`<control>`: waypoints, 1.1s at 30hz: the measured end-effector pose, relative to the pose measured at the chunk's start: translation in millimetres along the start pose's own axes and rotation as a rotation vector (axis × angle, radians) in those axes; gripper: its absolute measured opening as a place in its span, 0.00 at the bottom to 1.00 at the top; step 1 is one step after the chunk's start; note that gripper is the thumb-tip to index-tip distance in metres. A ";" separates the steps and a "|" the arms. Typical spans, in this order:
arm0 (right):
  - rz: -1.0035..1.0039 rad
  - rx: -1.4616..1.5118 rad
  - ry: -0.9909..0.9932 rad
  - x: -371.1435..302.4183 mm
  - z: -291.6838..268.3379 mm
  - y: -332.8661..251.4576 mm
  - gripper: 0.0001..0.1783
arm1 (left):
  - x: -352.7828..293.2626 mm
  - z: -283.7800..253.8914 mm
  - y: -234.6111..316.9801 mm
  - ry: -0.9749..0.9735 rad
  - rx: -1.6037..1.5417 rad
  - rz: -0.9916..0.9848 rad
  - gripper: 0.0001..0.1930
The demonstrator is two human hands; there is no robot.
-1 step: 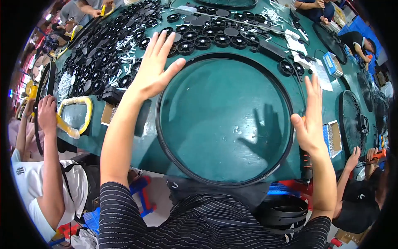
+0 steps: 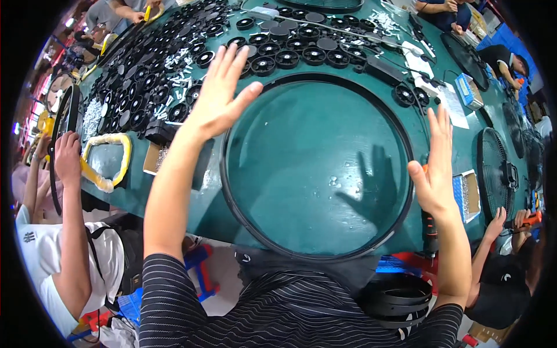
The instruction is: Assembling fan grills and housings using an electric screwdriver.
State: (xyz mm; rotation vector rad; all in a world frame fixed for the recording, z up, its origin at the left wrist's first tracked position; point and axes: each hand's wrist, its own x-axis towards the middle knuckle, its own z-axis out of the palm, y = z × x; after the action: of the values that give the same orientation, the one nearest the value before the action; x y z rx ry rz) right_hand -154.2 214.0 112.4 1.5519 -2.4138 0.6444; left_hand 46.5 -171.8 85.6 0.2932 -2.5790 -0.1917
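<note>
The ring (image 2: 318, 77) lies on the table (image 2: 461, 145); discs (image 2: 287, 59) lie behind it; a carton (image 2: 150, 158) stands left, a box (image 2: 458, 197) right.

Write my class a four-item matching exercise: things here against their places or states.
Things
1. large round black ring
2. yellow rounded loop
3. black round wire grille
4. person's bare right hand

Matches
A. right of the right hand
B. open, thumb spread
C. left of the bare left hand
D. between the two hands

Pairs: 1-D, 2-C, 3-A, 4-B
</note>
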 end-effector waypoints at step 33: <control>-0.004 -0.123 -0.165 -27.9 79.2 25.3 0.62 | -34.6 77.2 -3.8 -0.103 -0.043 -0.018 0.38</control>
State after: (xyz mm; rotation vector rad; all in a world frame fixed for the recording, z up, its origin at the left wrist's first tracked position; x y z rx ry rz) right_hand -159.8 209.1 25.1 1.6169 -2.5134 0.3714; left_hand 35.6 -160.9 2.4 0.2982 -2.6709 -0.2752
